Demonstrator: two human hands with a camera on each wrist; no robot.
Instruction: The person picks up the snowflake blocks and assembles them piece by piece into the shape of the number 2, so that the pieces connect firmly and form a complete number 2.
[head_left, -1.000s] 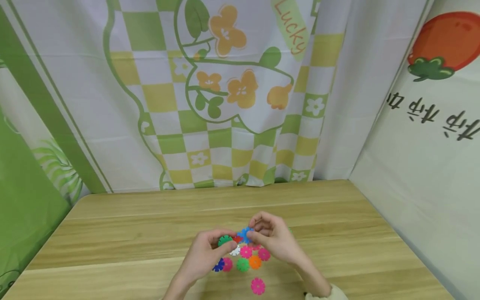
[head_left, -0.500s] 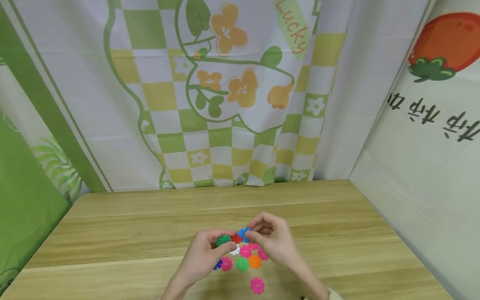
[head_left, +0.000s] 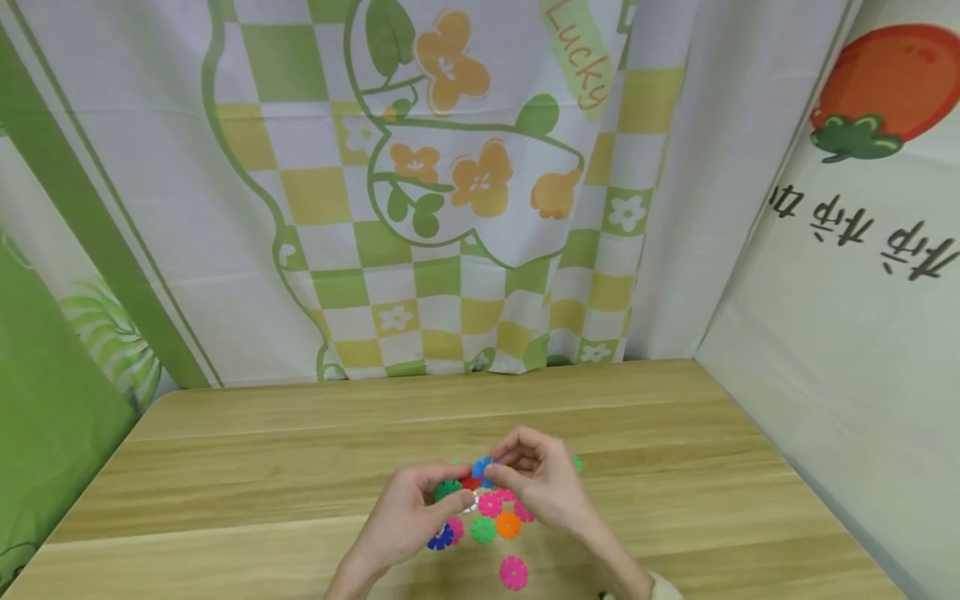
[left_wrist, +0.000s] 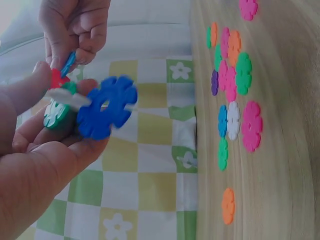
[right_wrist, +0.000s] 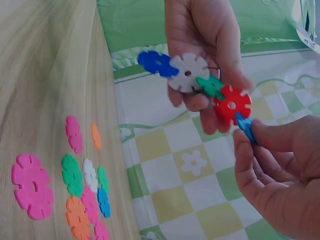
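Observation:
My left hand (head_left: 408,508) holds a chain of slotted plastic snowflake discs above the table. In the right wrist view the chain runs from a dark blue disc (right_wrist: 152,62) through a white disc (right_wrist: 182,82) and a green disc (right_wrist: 207,86) to a red disc (right_wrist: 232,95). Another green disc (left_wrist: 56,112) shows by the left fingers in the left wrist view. Thumb and fingers of my right hand (head_left: 551,487) pinch a light blue disc (right_wrist: 246,127) edge-on against the red one. Whether their slots are fully joined cannot be seen.
Several loose discs lie on the wooden table (head_left: 262,467) below the hands, among them a pink disc (head_left: 513,573) nearest the front, an orange disc (head_left: 508,525) and a light green disc (head_left: 483,530). A patterned curtain (head_left: 480,275) hangs behind the table.
The right hand and the light blue disc have shifted slightly left, toward the left hand. The dark blue end of the chain shows more below the left hand. Both grips stay the same.

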